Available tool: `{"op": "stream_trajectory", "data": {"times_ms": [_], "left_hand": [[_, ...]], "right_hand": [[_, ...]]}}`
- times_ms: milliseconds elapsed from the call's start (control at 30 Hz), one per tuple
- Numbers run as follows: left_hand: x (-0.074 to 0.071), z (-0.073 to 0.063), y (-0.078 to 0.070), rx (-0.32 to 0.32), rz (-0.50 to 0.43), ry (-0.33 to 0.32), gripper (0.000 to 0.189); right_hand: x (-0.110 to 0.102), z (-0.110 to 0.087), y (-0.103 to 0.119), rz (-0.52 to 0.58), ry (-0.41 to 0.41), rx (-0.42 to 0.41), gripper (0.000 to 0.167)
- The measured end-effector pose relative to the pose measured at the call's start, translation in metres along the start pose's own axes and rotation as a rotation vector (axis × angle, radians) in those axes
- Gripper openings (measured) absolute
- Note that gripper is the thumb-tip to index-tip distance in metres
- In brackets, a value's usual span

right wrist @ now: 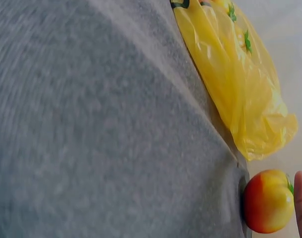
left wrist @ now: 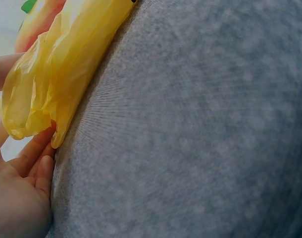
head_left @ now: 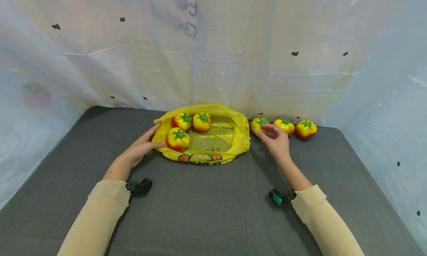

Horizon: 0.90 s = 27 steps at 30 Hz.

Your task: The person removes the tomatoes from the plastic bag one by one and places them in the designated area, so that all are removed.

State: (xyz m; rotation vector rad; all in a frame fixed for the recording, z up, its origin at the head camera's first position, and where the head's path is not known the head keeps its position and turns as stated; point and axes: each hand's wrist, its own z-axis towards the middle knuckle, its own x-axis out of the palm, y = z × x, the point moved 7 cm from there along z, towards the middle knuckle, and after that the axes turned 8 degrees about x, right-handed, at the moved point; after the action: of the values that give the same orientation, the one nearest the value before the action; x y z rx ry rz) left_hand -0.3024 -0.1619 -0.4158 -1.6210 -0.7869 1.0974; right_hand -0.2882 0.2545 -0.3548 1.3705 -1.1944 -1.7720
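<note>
A yellow plastic bag (head_left: 240, 133) lies spread with its mouth upward, three red-and-yellow toy tomatoes inside at its left end, one of them the front tomato (head_left: 178, 139). At the bag's left end my left hand (head_left: 141, 147) holds the rim, thumb on the inner side by that tomato and the other fingers outside and beneath. My right hand (head_left: 277, 141) reaches over the nearest tomato (right wrist: 268, 201) of a row to the right of the bag. Its thumb and fingers are apart beside the tomato, which rests on the table.
Two more toy tomatoes, a middle one (head_left: 286, 127) and an end one (head_left: 305, 129), stand to the right, near the back edge of the dark grey table (head_left: 207, 211). A pale sheet (head_left: 220, 63) hangs behind and along both sides.
</note>
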Motion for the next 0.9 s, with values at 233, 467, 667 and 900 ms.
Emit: {"op": "stream_trajectory", "data": {"times_ms": [233,467,667,900], "left_hand": [[0.0,0.001,0.0,0.01,0.007,-0.002,0.09],[0.0,0.0,0.001,0.016,0.001,0.001,0.09],[-0.001,-0.001,0.001,0.01,-0.003,0.002,0.09],[-0.001,0.0,0.001,0.008,-0.003,0.006,0.092]], "right_hand": [[0.008,-0.007,0.012,0.02,0.051,0.028,0.043],[0.018,-0.006,0.012,0.034,0.075,0.003,0.044],[0.026,-0.006,0.015,0.034,0.081,-0.036,0.043],[0.036,-0.008,0.021,0.039,0.119,-0.047,0.04]]}}
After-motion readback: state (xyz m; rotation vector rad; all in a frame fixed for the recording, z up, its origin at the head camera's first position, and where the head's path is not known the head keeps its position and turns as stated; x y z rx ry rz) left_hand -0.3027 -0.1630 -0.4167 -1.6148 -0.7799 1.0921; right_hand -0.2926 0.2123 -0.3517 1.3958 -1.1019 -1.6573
